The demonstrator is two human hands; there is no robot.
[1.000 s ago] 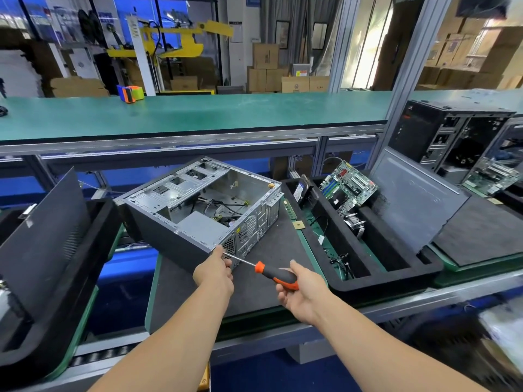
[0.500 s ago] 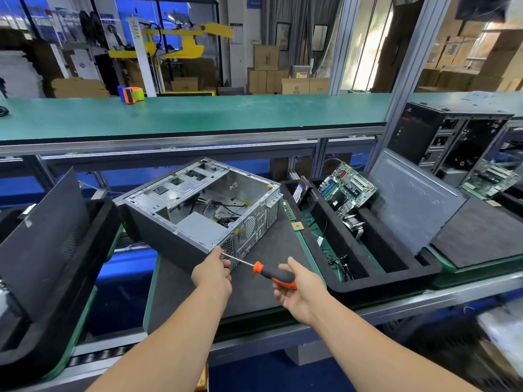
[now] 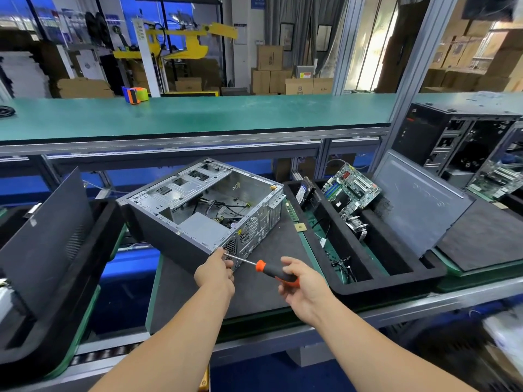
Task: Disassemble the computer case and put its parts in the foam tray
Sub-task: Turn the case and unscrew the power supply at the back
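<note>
Right now, the scene line by line:
Computer case [image 3: 203, 213]: lying open-side up on the dark mat [image 3: 254, 290], centre of the bench, cables showing inside.
Left hand [image 3: 215, 271]: at the case's near corner, fingers curled against the perforated rear panel; what it pinches, I cannot tell.
Right hand [image 3: 304, 287]: fingers wrapped round the orange-and-black handle of the screwdriver [image 3: 264, 267], shaft aimed left, tip right at the left fingertips.
Foam tray [image 3: 368, 281]: just right of the case, black.
Motherboard [image 3: 352, 189]: leaning in the tray's far end.
Side panel [image 3: 418, 199]: propped against the tray's right wall.
</note>
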